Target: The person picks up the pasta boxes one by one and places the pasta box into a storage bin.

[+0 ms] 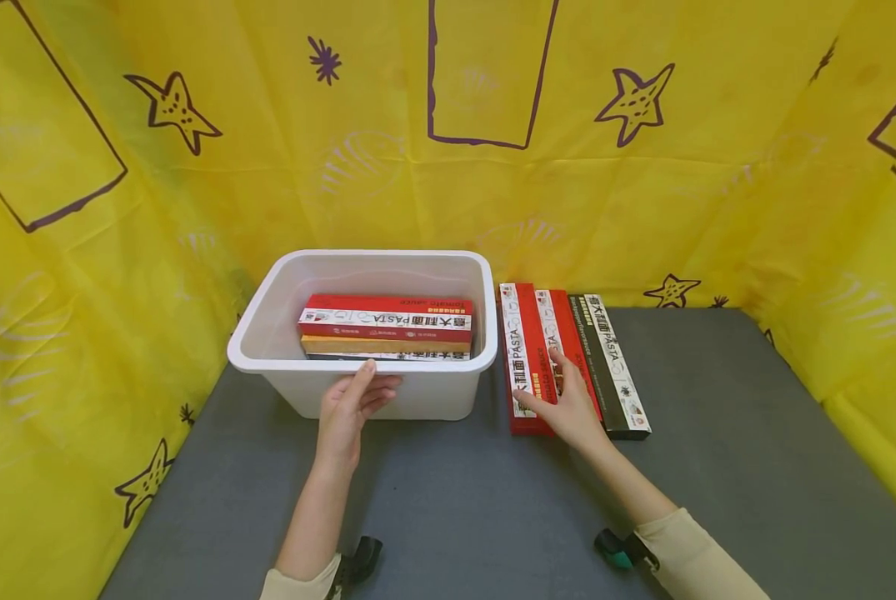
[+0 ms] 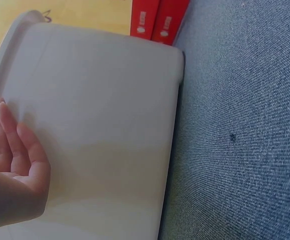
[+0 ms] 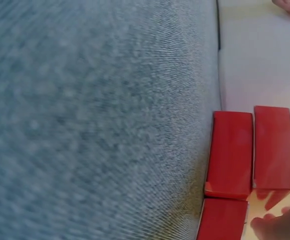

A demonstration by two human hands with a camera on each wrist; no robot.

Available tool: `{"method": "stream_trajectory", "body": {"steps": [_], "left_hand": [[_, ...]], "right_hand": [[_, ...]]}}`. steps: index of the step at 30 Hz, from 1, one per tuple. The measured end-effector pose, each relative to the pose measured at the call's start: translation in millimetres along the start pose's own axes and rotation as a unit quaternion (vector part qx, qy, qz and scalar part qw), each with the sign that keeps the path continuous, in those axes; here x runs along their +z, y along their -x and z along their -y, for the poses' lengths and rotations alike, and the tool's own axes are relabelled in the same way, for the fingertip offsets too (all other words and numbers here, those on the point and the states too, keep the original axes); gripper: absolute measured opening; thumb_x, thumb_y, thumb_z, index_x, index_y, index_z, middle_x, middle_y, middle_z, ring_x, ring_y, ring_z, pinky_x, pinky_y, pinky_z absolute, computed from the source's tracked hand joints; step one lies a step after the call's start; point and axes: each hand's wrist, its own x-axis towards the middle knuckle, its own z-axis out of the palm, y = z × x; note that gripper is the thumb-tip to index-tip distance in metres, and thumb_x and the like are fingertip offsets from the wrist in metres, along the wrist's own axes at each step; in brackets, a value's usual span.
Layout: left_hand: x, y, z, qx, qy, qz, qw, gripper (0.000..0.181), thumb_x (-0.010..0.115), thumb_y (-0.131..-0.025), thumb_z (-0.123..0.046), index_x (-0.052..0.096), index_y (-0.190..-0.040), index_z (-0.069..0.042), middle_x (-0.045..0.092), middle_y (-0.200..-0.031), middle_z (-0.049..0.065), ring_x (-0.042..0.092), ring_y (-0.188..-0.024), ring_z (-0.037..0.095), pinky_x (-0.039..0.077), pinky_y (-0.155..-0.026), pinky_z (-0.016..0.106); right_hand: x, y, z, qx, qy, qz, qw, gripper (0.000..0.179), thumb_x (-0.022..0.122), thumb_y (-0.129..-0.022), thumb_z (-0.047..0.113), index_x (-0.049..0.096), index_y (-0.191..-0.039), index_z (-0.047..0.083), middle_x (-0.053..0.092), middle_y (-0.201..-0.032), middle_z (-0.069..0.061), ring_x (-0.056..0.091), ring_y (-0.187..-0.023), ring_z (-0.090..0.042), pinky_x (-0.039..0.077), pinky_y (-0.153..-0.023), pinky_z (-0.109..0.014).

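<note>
The left hand lays its thumb on the white bin's six-o'clock rim, grip unclear. At three o'clock, the right hand, fingers apart, obscures print on red pasta boxes. Inside, a tomato-sauce pasta box mostly hides lower boxes.

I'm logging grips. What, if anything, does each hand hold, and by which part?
The left hand holds the white bin by its near rim. The right hand is at the red boxes; whether it grips one cannot be told.
</note>
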Motion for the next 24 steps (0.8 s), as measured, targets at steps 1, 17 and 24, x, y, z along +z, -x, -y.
{"method": "stream_trajectory", "body": {"steps": [1, 17, 24], "left_hand": [[0.1, 0.0, 0.0, 0.000, 0.000, 0.000, 1.0000, 0.024, 0.061, -0.097, -0.030, 0.075, -0.088, -0.013, 0.075, -0.087, 0.004, 0.070, -0.075, 0.017, 0.056, -0.078, 0.029], [0.2, 0.8, -0.1, 0.003, 0.002, 0.000, 1.0000, 0.025, 0.060, -0.097, -0.029, 0.075, -0.090, -0.011, 0.075, -0.087, 0.005, 0.070, -0.076, 0.018, 0.056, -0.078, 0.029], [0.4, 0.5, 0.1, 0.006, 0.002, 0.002, 1.0000, 0.025, 0.061, -0.097, -0.029, 0.075, -0.089, -0.011, 0.075, -0.087, 0.005, 0.070, -0.075, 0.017, 0.056, -0.078, 0.029]], "right_hand": [[0, 0.1, -1, 0.000, 0.003, 0.002, 1.0000, 0.096, 0.081, -0.079, 0.035, 0.023, -0.152, 0.010, 0.034, -0.145, -0.015, 0.037, -0.127, -0.032, 0.041, -0.100, -0.050], [4, 2.6, -13, -0.006, 0.068, 0.015, 0.9975, 0.112, 0.085, -0.070, 0.046, 0.018, -0.153, 0.009, 0.035, -0.144, -0.018, 0.033, -0.128, -0.032, 0.035, -0.102, -0.054], [5, 2.1, -17, -0.005, 0.106, 0.039, 0.9936, 0.121, 0.085, -0.066, 0.051, 0.013, -0.153, 0.008, 0.032, -0.144, -0.020, 0.030, -0.129, -0.034, 0.037, -0.101, -0.056]]}}
